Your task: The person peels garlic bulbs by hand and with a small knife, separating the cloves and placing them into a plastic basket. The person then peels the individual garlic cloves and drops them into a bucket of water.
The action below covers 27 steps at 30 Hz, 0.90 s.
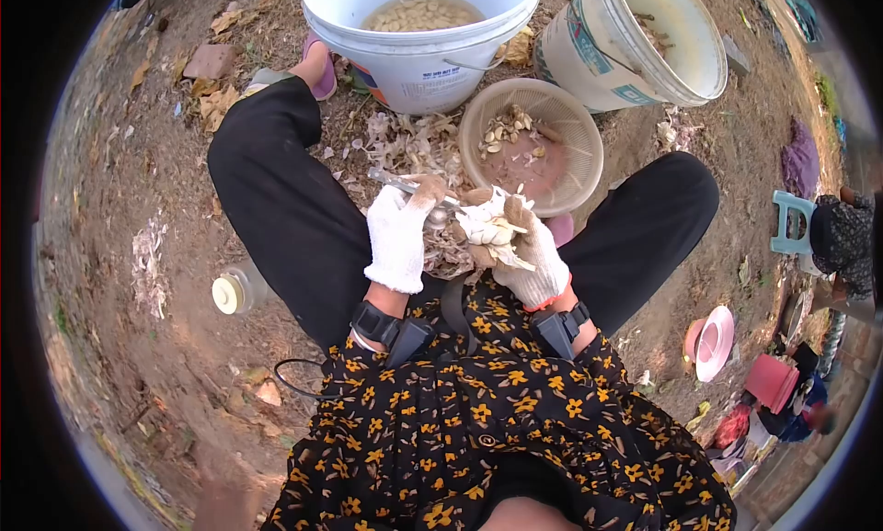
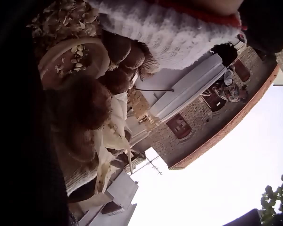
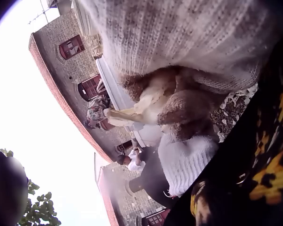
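Note:
A white glove with brown fingertips covers the left hand (image 1: 398, 232), whose fingers curl round a metal tool (image 1: 391, 179) in the head view. The gloved right hand (image 1: 536, 255) grips a pale, papery garlic bulb (image 1: 487, 223) between fingers and thumb. Both hands are close together above the lap, the tool's end near the bulb. In the right wrist view the bulb (image 3: 155, 101) shows between brown fingertips, its stalk pointing left. The left wrist view shows the bulb's loose skins (image 2: 115, 127) beside the fingers.
A sieve basket (image 1: 592, 163) with cloves stands just beyond the hands. Behind it are a white bucket (image 1: 423, 85) with cloves in liquid and a second, tilted bucket (image 1: 589, 53). Peelings (image 1: 405, 145) lie on the ground; a lidded jar (image 1: 241, 290) lies at left.

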{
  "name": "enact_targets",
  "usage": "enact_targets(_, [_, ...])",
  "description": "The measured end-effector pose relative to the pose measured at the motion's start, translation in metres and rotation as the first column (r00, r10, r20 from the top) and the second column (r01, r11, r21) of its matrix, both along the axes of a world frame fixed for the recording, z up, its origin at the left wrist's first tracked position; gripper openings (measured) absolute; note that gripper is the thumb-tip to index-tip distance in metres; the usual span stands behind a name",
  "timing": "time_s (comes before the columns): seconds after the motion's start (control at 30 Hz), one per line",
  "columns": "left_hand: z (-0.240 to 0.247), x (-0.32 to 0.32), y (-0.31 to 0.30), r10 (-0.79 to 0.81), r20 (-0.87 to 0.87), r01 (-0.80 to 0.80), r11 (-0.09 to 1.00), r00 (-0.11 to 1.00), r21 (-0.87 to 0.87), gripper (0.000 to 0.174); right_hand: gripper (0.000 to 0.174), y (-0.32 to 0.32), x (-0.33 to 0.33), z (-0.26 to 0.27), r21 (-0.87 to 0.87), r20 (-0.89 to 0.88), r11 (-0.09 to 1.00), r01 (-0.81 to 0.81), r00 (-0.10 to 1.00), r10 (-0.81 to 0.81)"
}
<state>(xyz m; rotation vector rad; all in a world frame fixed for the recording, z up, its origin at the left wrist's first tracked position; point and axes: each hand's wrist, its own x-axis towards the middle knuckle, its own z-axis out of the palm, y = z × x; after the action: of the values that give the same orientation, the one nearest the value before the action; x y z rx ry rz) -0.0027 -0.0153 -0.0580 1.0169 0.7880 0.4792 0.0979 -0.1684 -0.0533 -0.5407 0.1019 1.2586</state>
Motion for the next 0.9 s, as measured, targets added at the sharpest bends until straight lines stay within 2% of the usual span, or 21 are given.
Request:
enact_targets(0.07, [0.009, -0.001, 0.001, 0.028, 0.004, -0.028, 0.999, 1.000, 0.037, 0.023, 0.055, -0.001, 0.001, -0.001, 0.010, 0.037, 1.000, 0.011, 0.999, -0.011])
enact_targets(0.17, [0.027, 0.001, -0.001, -0.010, 0.044, 0.007, 0.997, 0.999, 0.075, 0.023, 0.057, 0.006, -0.005, 0.007, -0.117, 0.083, 0.981, 0.156, 0.986, -0.147])
enact_targets(0.27, [0.032, -0.003, -0.003, -0.159, 0.028, 0.149, 0.963, 0.987, 0.225, 0.023, 0.061, 0.011, -0.006, 0.001, -0.068, 0.291, 0.971, 0.231, 0.935, -0.202])
enact_targets(0.37, [0.024, -0.001, -0.008, -0.153, 0.067, 0.124, 0.940, 0.986, 0.319, 0.021, 0.061, 0.015, -0.006, 0.001, -0.032, 0.402, 0.950, 0.310, 0.874, -0.272])
enact_targets(0.5, [0.012, -0.004, -0.005, -0.160, -0.008, 0.143, 0.857, 0.987, 0.496, 0.024, 0.058, 0.012, -0.003, 0.003, -0.111, 0.472, 0.962, 0.247, 0.865, -0.168])
enact_targets(0.6, [0.010, -0.006, -0.003, -0.205, -0.045, 0.200, 0.846, 0.978, 0.495, 0.023, 0.057, 0.011, -0.004, 0.003, -0.169, 0.503, 0.959, 0.227, 0.857, -0.114])
enact_targets(0.7, [0.010, -0.004, -0.005, -0.191, 0.019, 0.165, 0.890, 0.981, 0.426, 0.021, 0.056, 0.012, -0.006, 0.011, -0.216, 0.545, 0.949, 0.231, 0.835, -0.079])
enact_targets(0.8, [0.005, -0.006, -0.004, -0.188, -0.065, 0.194, 0.835, 0.980, 0.515, 0.022, 0.055, 0.012, -0.007, 0.025, -0.296, 0.605, 0.927, 0.229, 0.796, -0.003])
enact_targets(0.9, [0.006, -0.005, -0.003, -0.156, -0.084, 0.176, 0.826, 0.984, 0.536, 0.022, 0.054, 0.013, -0.007, 0.032, -0.331, 0.667, 0.911, 0.246, 0.744, 0.041])
